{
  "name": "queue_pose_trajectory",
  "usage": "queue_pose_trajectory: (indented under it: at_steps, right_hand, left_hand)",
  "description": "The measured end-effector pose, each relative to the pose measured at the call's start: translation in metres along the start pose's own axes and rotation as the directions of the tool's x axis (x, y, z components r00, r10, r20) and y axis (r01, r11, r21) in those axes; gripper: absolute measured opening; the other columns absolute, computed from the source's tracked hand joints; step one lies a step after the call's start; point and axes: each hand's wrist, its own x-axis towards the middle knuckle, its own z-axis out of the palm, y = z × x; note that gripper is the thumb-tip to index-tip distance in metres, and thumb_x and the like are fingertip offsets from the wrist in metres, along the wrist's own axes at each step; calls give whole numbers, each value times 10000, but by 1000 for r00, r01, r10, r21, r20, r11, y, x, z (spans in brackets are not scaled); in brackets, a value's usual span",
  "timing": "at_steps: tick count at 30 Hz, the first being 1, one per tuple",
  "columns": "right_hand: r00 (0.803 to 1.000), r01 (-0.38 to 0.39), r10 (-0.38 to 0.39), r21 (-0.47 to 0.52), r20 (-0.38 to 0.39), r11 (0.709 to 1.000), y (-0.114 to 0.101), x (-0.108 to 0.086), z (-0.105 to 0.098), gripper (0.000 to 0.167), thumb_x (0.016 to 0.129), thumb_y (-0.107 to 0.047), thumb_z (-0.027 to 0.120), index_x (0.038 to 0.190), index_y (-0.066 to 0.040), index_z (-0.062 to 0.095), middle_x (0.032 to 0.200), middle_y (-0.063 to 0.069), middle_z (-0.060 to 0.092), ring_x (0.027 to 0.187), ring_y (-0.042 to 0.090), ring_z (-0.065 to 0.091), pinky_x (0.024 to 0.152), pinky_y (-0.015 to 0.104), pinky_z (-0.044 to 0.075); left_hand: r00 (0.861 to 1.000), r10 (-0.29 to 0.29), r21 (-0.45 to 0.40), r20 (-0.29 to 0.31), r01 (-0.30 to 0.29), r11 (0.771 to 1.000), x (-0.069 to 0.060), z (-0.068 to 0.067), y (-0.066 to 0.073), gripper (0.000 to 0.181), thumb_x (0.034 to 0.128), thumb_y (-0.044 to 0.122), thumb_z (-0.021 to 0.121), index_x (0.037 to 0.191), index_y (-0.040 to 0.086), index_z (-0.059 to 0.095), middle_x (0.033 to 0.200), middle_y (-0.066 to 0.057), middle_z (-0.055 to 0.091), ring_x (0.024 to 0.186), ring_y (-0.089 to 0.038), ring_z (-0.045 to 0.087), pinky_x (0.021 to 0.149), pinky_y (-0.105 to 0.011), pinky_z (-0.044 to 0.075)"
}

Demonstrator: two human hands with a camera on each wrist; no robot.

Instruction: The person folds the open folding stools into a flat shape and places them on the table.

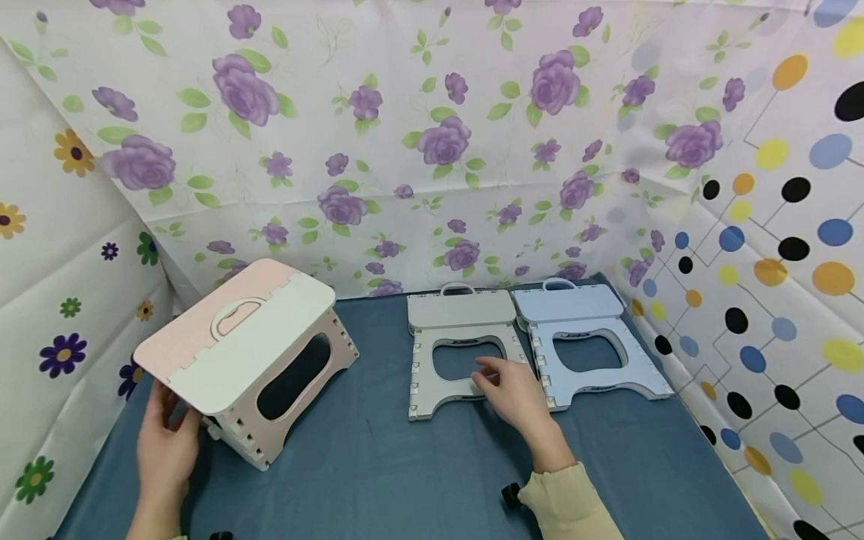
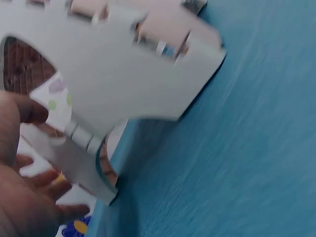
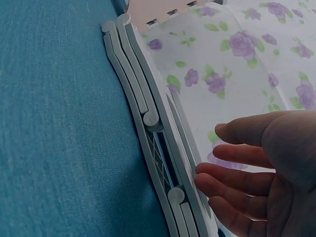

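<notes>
An unfolded pink-and-white folding step stool (image 1: 250,367) stands on its legs at the left, its carry handle on top. At its near left corner is my left hand (image 1: 169,446); the left wrist view shows the thumb near a leg panel and the other fingers loosely spread. Whether they touch the stool I cannot tell. A grey folding stool (image 1: 462,309) lies folded flat at the centre. Above its near part hovers my right hand (image 1: 516,397), fingers slightly bent and holding nothing. In the right wrist view, the fingers are beside the grey stool's hinged edge (image 3: 148,116).
A light blue folding stool (image 1: 574,304) lies folded flat against the grey one's right side. Blue cloth (image 1: 378,480) covers the table. A purple-flowered sheet (image 1: 398,157) hangs behind, with a dotted sheet (image 1: 776,300) on the right and a flowered sheet (image 1: 67,300) on the left.
</notes>
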Motion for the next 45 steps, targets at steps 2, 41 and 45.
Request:
queue_pose_trajectory:
  at_steps: [2,41,45]
  right_hand:
    - [1000,2,-2,-4,3,1000,0,0,1,378,1045,-315,734,1381,-142,737,1149,29,775,974,212,745,768,435,605]
    - [1000,24,-24,-13,16,1000,-5,0,3,357,1037,-307,746,1363,-161,750,1076,-32,773,872,130,708,692,370,569]
    - [1000,21,-21,-18,18,1000,-4,0,2,360,1037,-310,746,1366,-162,749,1076,-33,772,872,129,706,692,368,568]
  left_hand:
    - [999,-33,-61,-43,31,998,-8,1,6,739,1118,211,494,1743,239,100,1777,-85,183,1623,-289,195,1280,-507,218]
    - [879,405,-257,-251,-464,848,-70,70,29,1208,799,-227,666,1722,238,42,1703,-2,203,1350,-148,370,1050,-254,292]
    - [885,398,-263,-241,-454,851,-69,71,25,1230,768,-254,651,1717,250,51,1688,11,249,1300,-144,385,1002,-262,286]
